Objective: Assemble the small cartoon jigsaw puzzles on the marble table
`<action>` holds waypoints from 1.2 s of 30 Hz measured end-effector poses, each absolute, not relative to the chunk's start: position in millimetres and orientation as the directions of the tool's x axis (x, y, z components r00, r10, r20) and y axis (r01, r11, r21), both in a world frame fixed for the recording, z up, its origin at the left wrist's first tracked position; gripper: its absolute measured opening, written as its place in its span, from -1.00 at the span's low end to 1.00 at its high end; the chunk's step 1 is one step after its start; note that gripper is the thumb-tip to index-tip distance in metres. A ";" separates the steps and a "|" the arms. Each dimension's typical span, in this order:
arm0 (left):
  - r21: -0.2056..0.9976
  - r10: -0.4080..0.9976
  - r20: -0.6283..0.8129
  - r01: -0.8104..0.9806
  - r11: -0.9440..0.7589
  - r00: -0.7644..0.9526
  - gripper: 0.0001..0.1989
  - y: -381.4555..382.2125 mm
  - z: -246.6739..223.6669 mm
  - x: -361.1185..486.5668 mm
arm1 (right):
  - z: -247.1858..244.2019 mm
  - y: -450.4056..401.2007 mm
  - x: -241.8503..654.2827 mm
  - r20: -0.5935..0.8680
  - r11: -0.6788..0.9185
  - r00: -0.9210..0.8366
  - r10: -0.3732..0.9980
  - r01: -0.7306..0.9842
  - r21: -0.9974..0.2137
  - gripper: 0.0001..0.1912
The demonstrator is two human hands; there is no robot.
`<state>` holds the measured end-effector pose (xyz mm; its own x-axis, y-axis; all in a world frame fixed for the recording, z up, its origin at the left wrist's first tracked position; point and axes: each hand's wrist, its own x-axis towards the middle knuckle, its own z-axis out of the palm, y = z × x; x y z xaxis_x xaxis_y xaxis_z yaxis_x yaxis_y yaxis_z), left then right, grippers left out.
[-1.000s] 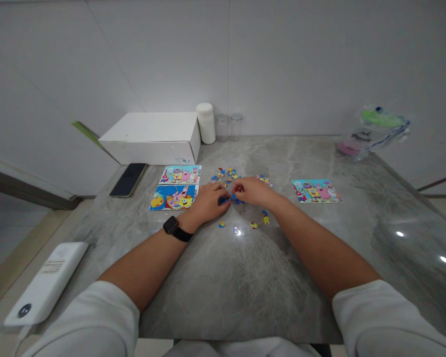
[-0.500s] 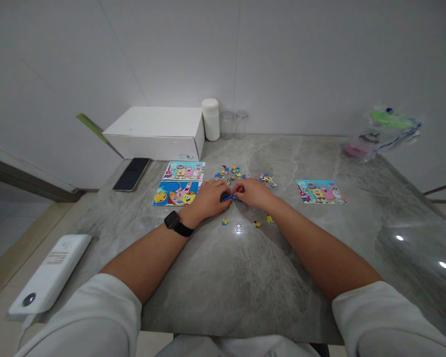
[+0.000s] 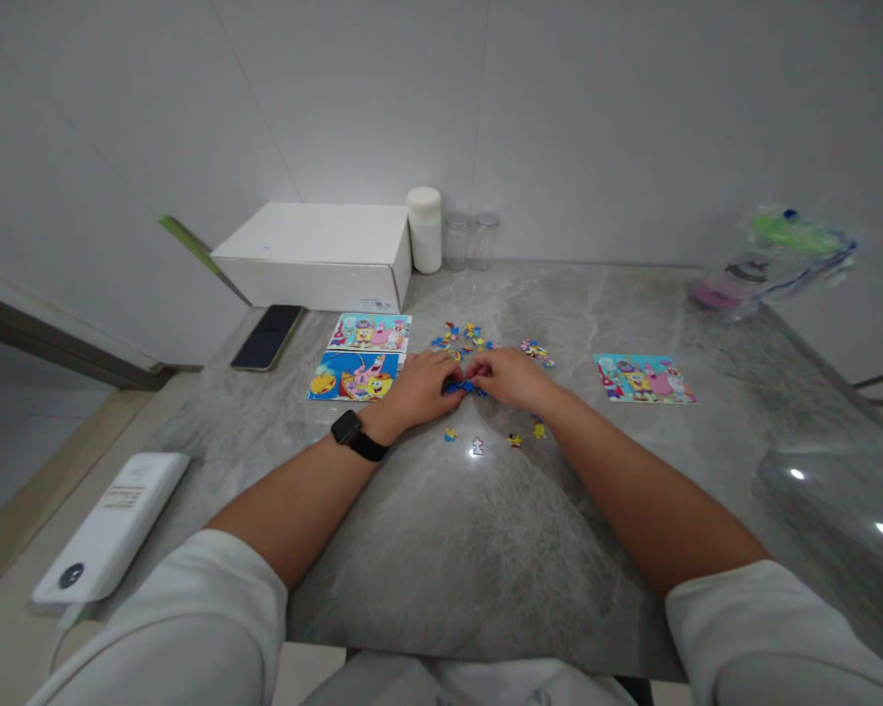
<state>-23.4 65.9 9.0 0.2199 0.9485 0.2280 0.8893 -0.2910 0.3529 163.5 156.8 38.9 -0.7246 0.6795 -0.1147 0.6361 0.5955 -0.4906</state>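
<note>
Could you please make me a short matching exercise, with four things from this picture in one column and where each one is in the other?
Things:
1. blue puzzle pieces
2. phone
3. watch
4. white bottle

Places:
A. lying flat in front of the white box
B. standing between the white box and the clear jars
C. at the fingers of the left hand and right hand
D. worn at the left wrist

Pairs: 1-C, 2-A, 3-D, 4-B
</note>
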 end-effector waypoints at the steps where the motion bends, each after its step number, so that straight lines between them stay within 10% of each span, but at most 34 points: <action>1: 0.357 0.948 0.228 0.887 -0.294 0.222 -0.84 66.1 8.6 -24.0 | 38.6 156.5 163.2 -0.109 0.599 -0.728 0.677 0.631 -0.493 -0.82; 36: 0.418 0.912 0.330 0.829 -0.372 0.243 -0.82 65.5 13.8 -22.7 | 40.1 173.6 170.9 -0.116 0.482 -0.687 0.718 0.610 -0.629 -0.85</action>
<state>-22.7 65.5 13.8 0.2431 0.9121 0.3302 0.8288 -0.3722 0.4178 170.9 173.6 40.1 -0.6867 0.7176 -0.1162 0.6099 0.4818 -0.6292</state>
